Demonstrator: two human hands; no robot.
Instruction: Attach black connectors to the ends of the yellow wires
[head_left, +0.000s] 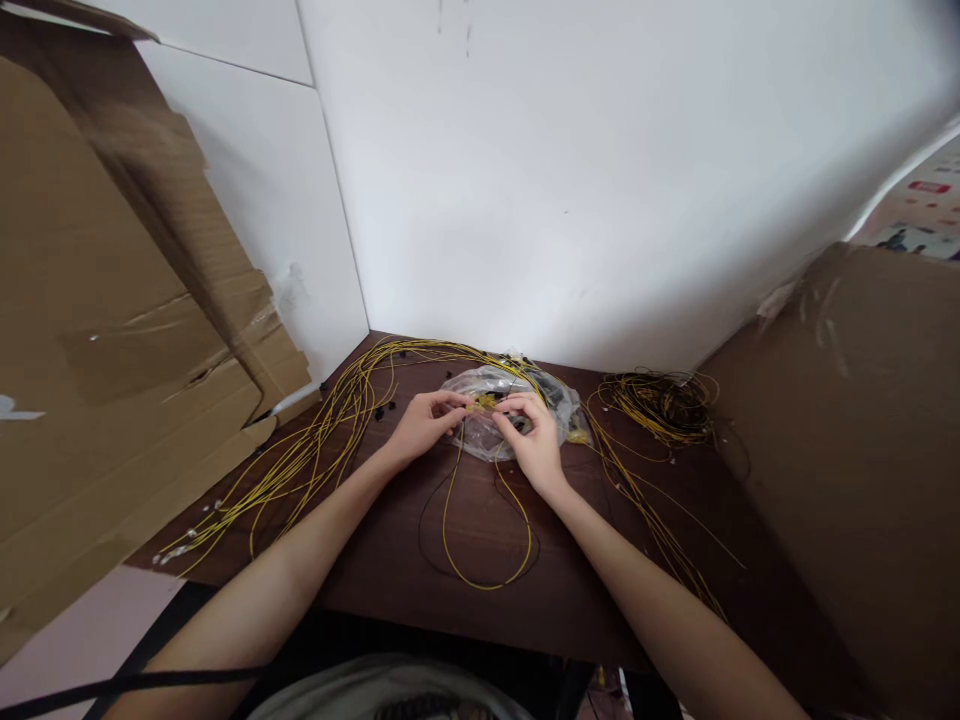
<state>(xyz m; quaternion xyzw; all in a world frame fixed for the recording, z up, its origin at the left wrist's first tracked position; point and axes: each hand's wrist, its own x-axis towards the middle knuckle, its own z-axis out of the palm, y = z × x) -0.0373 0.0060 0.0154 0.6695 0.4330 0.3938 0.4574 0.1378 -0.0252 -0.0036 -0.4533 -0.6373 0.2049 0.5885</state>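
Both hands meet over a clear plastic bag [480, 382] holding small yellow and dark pieces. My left hand [429, 425] is closed in a pinch at one end of a looped yellow wire [448, 510]. My right hand [534, 438] also pinches, near the loop's other end; what lies between its fingertips is too small to name. The loop hangs toward me over the dark brown table [375, 535], with a thin dark wire beside it. A long bundle of yellow wires [322, 430] curves behind the bag and down to the left.
A coil of yellow and dark wires [664, 405] lies at the right back. More yellow wires [652, 525] run down beside my right forearm. Cardboard [112, 330] stands at the left and a brown panel [847, 430] at the right. A white wall [585, 180] rises behind.
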